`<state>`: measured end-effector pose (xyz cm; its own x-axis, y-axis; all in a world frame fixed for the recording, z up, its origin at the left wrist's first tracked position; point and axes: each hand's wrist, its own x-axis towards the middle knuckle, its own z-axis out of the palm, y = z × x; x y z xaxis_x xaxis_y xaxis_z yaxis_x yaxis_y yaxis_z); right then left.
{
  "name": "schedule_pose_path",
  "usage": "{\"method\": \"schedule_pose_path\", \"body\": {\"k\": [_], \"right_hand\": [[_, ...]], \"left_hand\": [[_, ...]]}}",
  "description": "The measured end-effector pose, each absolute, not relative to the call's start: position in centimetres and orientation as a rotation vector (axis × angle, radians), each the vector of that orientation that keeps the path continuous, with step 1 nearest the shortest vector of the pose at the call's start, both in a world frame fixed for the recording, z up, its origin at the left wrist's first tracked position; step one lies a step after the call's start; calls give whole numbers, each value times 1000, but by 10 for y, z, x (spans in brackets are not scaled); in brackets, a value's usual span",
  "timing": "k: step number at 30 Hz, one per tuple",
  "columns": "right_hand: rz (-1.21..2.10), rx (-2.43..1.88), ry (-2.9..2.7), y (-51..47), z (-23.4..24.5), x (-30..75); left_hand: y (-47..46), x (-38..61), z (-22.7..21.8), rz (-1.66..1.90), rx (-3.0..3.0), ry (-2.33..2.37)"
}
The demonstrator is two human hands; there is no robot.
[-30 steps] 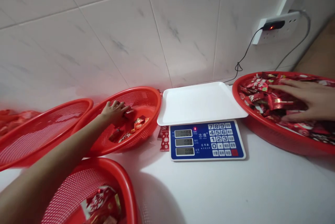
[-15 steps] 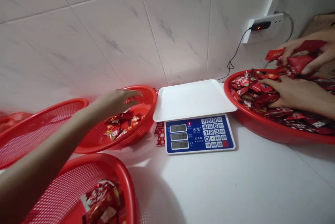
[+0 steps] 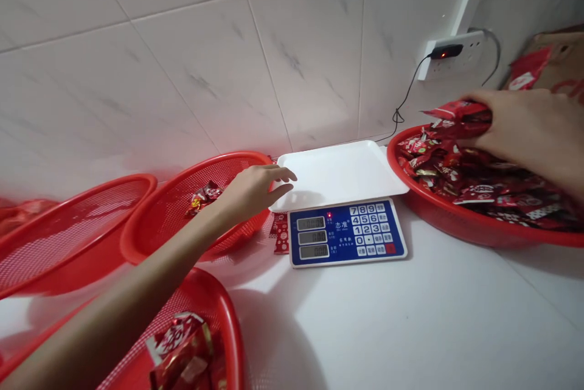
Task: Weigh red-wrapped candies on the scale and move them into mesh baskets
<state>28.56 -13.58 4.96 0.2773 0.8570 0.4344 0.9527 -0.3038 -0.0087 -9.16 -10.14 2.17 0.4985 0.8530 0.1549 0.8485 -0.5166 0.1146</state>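
From the head view, most of the red foil packets (image 3: 474, 162) lie heaped in a wide red basin (image 3: 433, 213) at the right. Far fewer show elsewhere: a small cluster (image 3: 203, 198) sits in a red mesh basket (image 3: 150, 229) beside the digital scale (image 3: 347, 233), and a larger bunch (image 3: 182, 350) sits in a second mesh basket (image 3: 223, 317) nearest the camera. So the bulk of the packets remains in the basin. The right hand (image 3: 515, 125) arches over the heap, its fingers (image 3: 483, 97) curled closed around a clump of packets. The left hand (image 3: 250, 192) holds nothing visible; its fingers (image 3: 283, 175) are loosely spread, their tips just over the left edge of the white scale tray (image 3: 360, 171). The scale stands on a white surface (image 3: 410, 317).
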Motion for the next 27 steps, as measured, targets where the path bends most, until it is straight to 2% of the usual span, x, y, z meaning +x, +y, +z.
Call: {"method": "schedule_pose_path", "body": {"k": [5, 12, 17, 23, 27], "right_hand": [[-462, -1936, -1980, -123, 45, 217], [-209, -1662, -2386, -79, 3, 124], [-57, -1602, -2458, -62, -4, 125], [395, -1512, -2414, -65, 16, 153], [329, -1522, -2166, -90, 24, 179]], "left_hand": [[-93, -83, 20, 403, 2740, 1478], [-84, -69, 9, 323, 2790, 1497], [-77, -77, 6, 279, 2773, 1529], [-74, -81, 1, 350, 2654, 1448], [-79, -81, 1, 401, 2611, 1496]]}}
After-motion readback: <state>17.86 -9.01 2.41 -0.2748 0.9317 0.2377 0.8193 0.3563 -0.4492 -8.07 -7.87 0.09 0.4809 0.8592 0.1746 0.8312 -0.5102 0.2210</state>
